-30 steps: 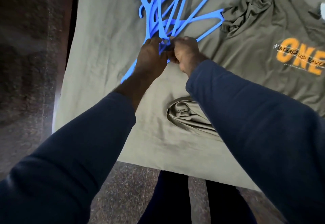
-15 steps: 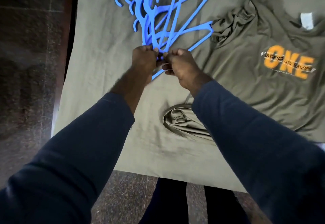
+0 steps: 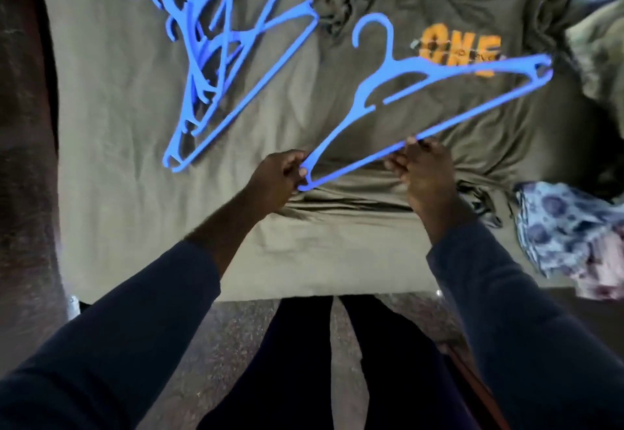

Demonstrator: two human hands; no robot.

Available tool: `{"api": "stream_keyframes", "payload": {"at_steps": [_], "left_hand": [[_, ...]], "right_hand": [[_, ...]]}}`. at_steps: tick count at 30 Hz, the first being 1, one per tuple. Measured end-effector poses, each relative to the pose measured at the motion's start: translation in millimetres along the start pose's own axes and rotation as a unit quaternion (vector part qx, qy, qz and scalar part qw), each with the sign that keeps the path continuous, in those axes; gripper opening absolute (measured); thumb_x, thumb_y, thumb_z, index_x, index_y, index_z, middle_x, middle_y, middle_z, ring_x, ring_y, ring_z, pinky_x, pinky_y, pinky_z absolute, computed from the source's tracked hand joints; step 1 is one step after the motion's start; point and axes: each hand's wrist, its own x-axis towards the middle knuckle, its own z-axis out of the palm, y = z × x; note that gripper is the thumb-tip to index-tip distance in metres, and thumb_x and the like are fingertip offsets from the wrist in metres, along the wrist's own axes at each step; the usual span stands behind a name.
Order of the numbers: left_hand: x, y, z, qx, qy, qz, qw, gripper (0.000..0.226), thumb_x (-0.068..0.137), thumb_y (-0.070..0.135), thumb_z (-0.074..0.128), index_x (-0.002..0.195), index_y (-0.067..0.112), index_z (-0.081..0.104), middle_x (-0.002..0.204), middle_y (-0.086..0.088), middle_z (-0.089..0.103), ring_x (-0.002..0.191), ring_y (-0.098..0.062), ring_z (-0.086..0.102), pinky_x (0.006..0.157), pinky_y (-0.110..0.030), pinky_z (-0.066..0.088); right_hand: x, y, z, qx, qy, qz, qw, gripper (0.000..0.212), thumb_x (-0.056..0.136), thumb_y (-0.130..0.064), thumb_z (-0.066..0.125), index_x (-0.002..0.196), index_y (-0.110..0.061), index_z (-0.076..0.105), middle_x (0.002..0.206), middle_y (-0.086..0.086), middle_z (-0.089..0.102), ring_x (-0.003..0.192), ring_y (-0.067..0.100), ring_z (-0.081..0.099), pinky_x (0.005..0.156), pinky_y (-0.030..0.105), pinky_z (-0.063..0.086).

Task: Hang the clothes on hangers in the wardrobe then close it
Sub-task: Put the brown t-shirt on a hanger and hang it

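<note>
Now that one hanger [image 3: 393, 63] is out of the pile [image 3: 216, 45] | your left hand [image 3: 277, 180] and right hand [image 3: 422, 173] pinch it | shirt [image 3: 506, 126] likely next

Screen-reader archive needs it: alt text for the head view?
The left hand and right hand hold one blue hanger over an olive T-shirt with orange lettering. More blue hangers lie tangled on the olive sheet at left; patterned cloth at right.

Both your arms reach forward, left hand [image 3: 277, 180] pinching the blue hanger's [image 3: 385, 70] near corner, right hand [image 3: 423, 171] pinching its bottom bar, hands apart, right slightly higher.
</note>
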Motion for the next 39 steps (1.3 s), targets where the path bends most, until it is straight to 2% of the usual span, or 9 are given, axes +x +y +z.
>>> {"api": "stream_keyframes", "payload": {"at_steps": [7,13,18,21,24,27,31,33,39], "left_hand": [[-23.5,1.6,58.6,0.176,-0.116,0.033,0.977,0.017,0.093,0.014,0.064,0.108,0.008,0.07,0.091,-0.011,0.074,0.065,-0.001,0.063,0.068,-0.019,0.05],[-22.2,19.3,82.8,0.278,-0.013,0.091,0.956,0.02,0.089,0.012,0.066,0.106,0.004,0.071,0.102,-0.016,0.071,0.096,-0.03,0.065,0.083,-0.031,0.046],[-4.4,13.2,86.1,0.526,0.034,0.161,0.834,0.054,0.073,0.016,0.072,0.123,0.003,0.054,0.119,-0.023,0.053,0.108,-0.043,0.052,0.088,-0.049,0.043],[4.7,11.6,89.0,0.593,0.056,0.142,0.79,0.059,0.083,0.027,0.069,0.132,0.005,0.044,0.131,-0.02,0.047,0.117,-0.04,0.046,0.093,-0.049,0.039],[14.0,11.8,87.8,0.589,0.032,0.137,0.796,0.064,0.081,0.037,0.072,0.131,0.006,0.048,0.131,-0.021,0.047,0.121,-0.039,0.044,0.097,-0.048,0.035],[19.7,15.4,83.8,0.564,0.038,0.174,0.807,0.035,0.088,0.026,0.06,0.116,0.006,0.063,0.121,-0.02,0.056,0.115,-0.039,0.05,0.097,-0.046,0.037],[8.9,28.6,85.0,0.424,0.048,0.241,0.872,0.035,0.085,0.026,0.044,0.103,0.003,0.063,0.095,-0.024,0.067,0.09,-0.044,0.063,0.081,-0.046,0.049],[0.4,31.9,86.5,0.407,0.047,0.267,0.872,0.025,0.088,0.015,0.052,0.105,0.001,0.062,0.091,-0.026,0.068,0.084,-0.045,0.064,0.075,-0.045,0.049],[-5.5,30.5,75.2,0.396,0.019,0.295,0.869,0.024,0.089,0.017,0.058,0.108,0.001,0.059,0.093,-0.021,0.069,0.087,-0.041,0.065,0.074,-0.043,0.048]], "right_hand": [[-47.5,46.8,-107.7,0.096,0.055,0.061,0.992,0.021,0.104,-0.004,0.044,0.086,-0.014,0.048,0.065,0.001,0.066,0.063,0.018,0.069,0.062,0.037,0.061],[-111.9,55.5,-151.3,0.059,0.006,0.109,0.992,0.018,0.102,-0.005,0.049,0.084,-0.01,0.053,0.072,0.008,0.067,0.064,0.021,0.07,0.063,0.037,0.061],[-152.8,68.1,-165.8,0.038,-0.086,0.184,0.978,0.016,0.1,-0.002,0.048,0.086,-0.006,0.054,0.079,0.015,0.064,0.067,0.028,0.07,0.061,0.038,0.061],[-160.8,82.0,-177.6,0.055,-0.11,0.201,0.972,0.014,0.1,-0.001,0.047,0.088,-0.005,0.053,0.074,0.012,0.067,0.066,0.029,0.072,0.06,0.037,0.061],[-164.7,94.9,-185.8,0.035,-0.108,0.199,0.973,0.01,0.1,-0.001,0.047,0.093,-0.004,0.053,0.072,0.01,0.068,0.066,0.027,0.072,0.058,0.035,0.059],[-168.2,103.3,-185.7,0.014,-0.113,0.209,0.971,0.01,0.101,-0.002,0.049,0.093,-0.005,0.056,0.075,0.012,0.067,0.068,0.027,0.07,0.061,0.036,0.06],[-170.7,104.2,-177.4,0.011,-0.14,0.226,0.964,0.01,0.1,-0.005,0.052,0.092,-0.006,0.058,0.076,0.011,0.067,0.067,0.026,0.069,0.061,0.036,0.06],[-167.7,101.9,-170.9,0.012,-0.144,0.222,0.964,0.012,0.1,-0.005,0.052,0.091,-0.008,0.058,0.074,0.009,0.067,0.067,0.026,0.069,0.062,0.037,0.061],[-153.9,100.7,-164.6,0.072,-0.031,0.191,0.978,0.018,0.101,-0.002,0.049,0.085,-0.007,0.054,0.074,0.014,0.065,0.061,0.026,0.07,0.061,0.037,0.062]]}}
